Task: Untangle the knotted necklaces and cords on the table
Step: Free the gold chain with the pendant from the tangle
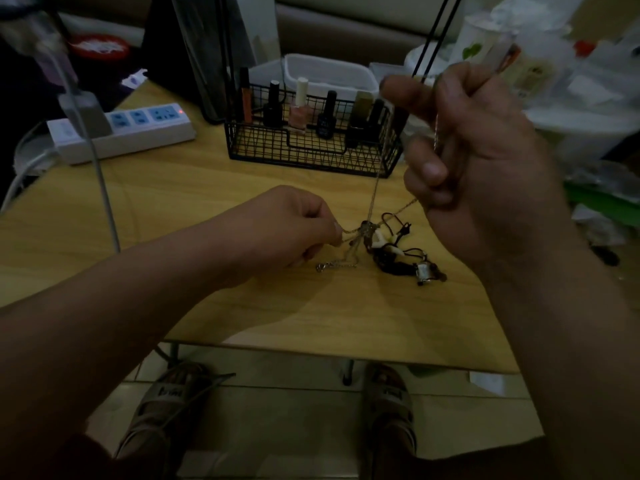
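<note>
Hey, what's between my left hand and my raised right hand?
In the head view, thin chain strands run from the left hand to a knot, then up to the right hand.

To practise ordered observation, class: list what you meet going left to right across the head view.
Power strip → left hand, pinching the chain → knot in that chain → right hand, holding the chain raised.

A light wooden table [207,188] carries a white power strip [138,133] at its far left and a black wire basket [311,154] of bottles [298,109] mid-back. Near the centre lies a tangle [388,249] of chain and dark cords.
</note>
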Available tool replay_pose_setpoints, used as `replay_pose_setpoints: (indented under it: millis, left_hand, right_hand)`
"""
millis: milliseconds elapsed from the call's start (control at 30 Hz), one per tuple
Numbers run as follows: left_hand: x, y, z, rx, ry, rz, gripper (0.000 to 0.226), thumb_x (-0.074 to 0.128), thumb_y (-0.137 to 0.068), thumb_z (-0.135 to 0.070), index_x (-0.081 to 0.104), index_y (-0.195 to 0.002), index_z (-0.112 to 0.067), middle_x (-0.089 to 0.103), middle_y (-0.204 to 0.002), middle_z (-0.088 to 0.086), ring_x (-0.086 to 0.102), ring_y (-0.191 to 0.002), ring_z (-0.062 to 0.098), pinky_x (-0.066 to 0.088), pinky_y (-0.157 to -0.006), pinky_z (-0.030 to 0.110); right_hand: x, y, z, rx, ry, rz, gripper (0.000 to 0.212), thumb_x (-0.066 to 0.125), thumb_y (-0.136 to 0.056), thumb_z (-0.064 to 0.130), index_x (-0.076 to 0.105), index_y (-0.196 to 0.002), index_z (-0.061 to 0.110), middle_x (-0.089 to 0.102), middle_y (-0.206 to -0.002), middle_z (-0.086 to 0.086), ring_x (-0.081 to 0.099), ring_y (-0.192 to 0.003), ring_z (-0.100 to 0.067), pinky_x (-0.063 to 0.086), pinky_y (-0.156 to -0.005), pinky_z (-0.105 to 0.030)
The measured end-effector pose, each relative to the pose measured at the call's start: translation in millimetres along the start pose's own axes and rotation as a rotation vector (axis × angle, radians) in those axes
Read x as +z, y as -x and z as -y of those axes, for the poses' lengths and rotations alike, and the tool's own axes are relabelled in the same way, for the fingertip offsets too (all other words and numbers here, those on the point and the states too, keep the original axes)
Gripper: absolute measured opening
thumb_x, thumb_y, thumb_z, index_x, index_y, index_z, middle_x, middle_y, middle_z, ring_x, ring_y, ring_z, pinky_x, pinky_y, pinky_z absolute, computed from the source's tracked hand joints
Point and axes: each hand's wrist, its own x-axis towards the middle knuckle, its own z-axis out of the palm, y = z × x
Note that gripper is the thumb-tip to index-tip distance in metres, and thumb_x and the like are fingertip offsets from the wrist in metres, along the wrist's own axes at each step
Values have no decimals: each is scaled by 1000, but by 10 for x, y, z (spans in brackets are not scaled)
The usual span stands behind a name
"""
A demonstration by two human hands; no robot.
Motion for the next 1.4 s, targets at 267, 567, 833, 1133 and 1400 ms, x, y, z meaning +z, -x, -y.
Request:
replay_pose_setpoints:
  millis: [267,567,833,1133,1400]
  left_hand:
    - [48,-27,-31,-7,164,-27,26,61,-103,-31,70,-83,-17,65,-74,0,54,-68,17,43,-60,30]
    - [-18,-15,-54,36,522,-67,23,53,-106,-26,64,-89,-15,60,-73,1,66,-82,20,53,-90,42]
    - [-194,141,-163,139,643,-128,23,56,-105,-27,61,-83,-20,58,-81,-4,60,-85,14,55,-94,40]
    - [-341,321,-532,253,658,-58,24,50,-107,-25,66,-108,-8,46,-67,-2,58,-74,15,53,-88,33]
    - [-567,413,-984,287,316,-29,27,48,-108,-23,68,-121,-9,49,-71,-3,42,-62,12,41,-71,33]
  right_hand:
    - [114,-223,484,-61,97,99,16,38,-109,15,44,-94,18,70,-111,-3,38,-53,-7,26,-45,-20]
    - [-43,-204,449,95,86,-121,7,52,-106,18,50,-111,14,70,-91,1,37,-51,-7,25,-43,-19]
    - [-188,-56,441,128,30,-174,4,58,-103,20,54,-100,20,59,-81,2,43,-54,-7,33,-46,-19]
    - [-300,37,574,143,-29,-215,13,61,-101,23,60,-114,20,62,-86,3,50,-58,-8,39,-48,-19]
    - [-341,173,468,205,20,-206,3,64,-99,18,61,-100,17,54,-69,4,45,-56,-8,36,-47,-19]
